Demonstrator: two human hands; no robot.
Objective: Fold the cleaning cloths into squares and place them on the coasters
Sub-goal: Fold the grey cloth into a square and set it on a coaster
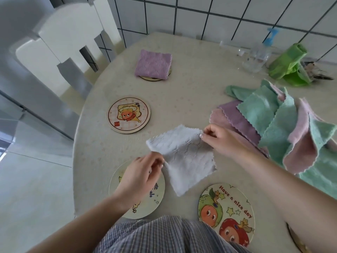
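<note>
A white cloth (184, 157) lies partly folded in the middle of the table. My left hand (138, 177) pinches its left edge and my right hand (218, 139) pinches its far right corner. A folded purple cloth (154, 63) rests on a coaster (155, 78) at the far side. One bare cartoon coaster (129, 115) lies left of centre. Another coaster (155, 198) sits under my left hand, and a "Have a nice day" coaster (226, 212) lies near the front edge. A heap of green, pink and purple cloths (284, 125) lies at the right.
A clear glass jar (255, 59) and a crumpled green bag (290, 64) stand at the far right near the tiled wall. A white chair (69, 37) stands at the far left. The table edge (76, 143) curves along the left. Another coaster's rim (291, 236) shows under my right forearm.
</note>
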